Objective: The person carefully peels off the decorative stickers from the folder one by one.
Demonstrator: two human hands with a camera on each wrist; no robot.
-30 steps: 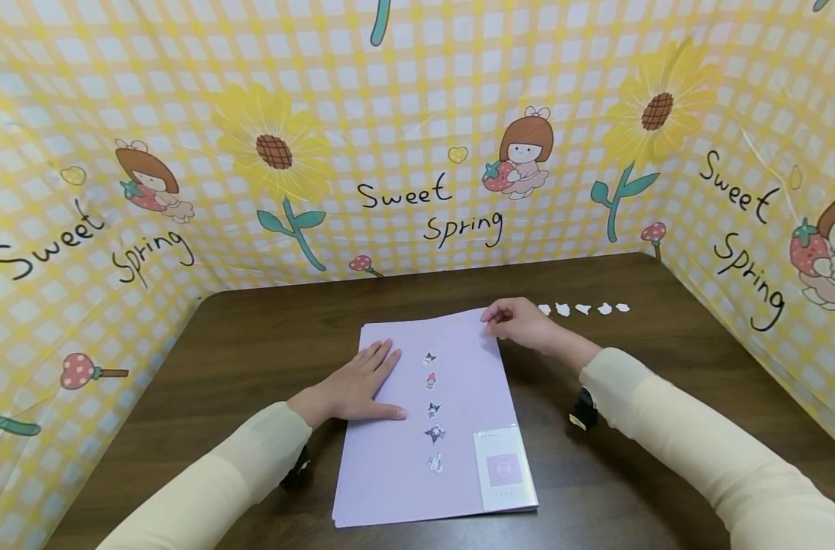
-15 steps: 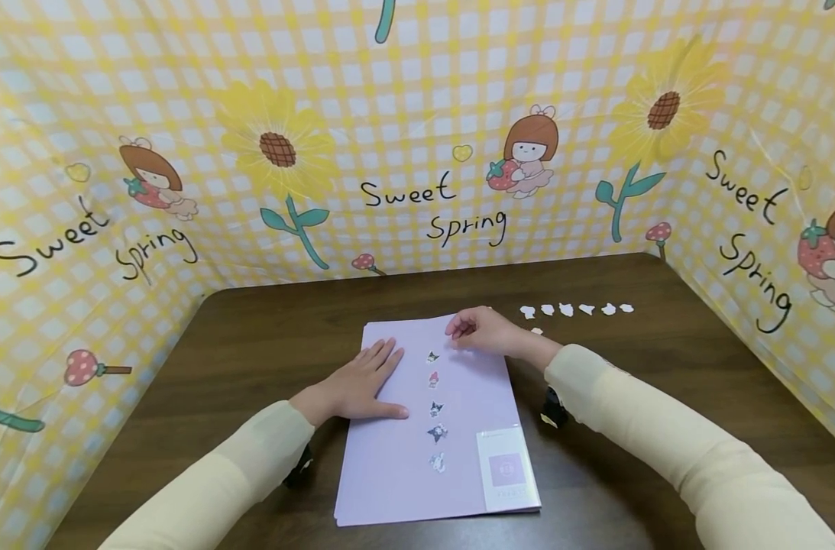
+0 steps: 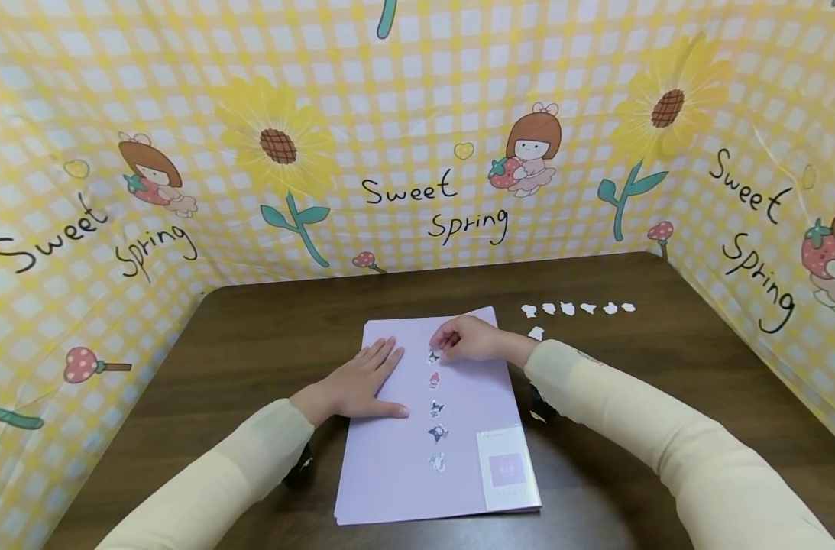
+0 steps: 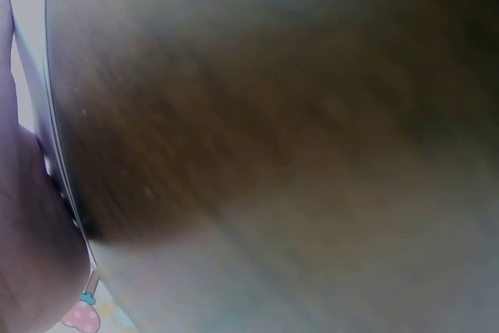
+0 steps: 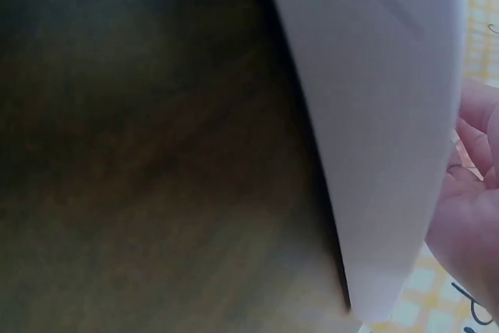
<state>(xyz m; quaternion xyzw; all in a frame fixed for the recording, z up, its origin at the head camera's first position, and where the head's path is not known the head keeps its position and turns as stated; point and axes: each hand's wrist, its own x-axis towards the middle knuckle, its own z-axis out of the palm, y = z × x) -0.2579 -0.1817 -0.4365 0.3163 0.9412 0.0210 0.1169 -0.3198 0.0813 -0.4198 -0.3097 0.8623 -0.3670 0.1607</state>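
In the head view my left hand lies flat with fingers spread on the left side of a lilac folder. My right hand is over the folder's upper part. Its index finger and thumb stand apart, loosely bent, right at the top sticker, a small dark cartoon figure. Below that sticker runs a column of several more: a pink-hooded one, dark ones such as this star-shaped sticker, and a pale one. In the right wrist view part of my right hand shows past the folder's edge.
Several white cut-out pieces lie in a row at the table's back right, with one more white piece nearer the right wrist. A clear pocket with a card sits at the folder's lower right corner. Patterned cloth surrounds the brown table.
My right hand has moved left and slightly nearer, from the folder's upper right corner to the top sticker, uncovering white pieces behind it. My left hand stays in place on the folder.
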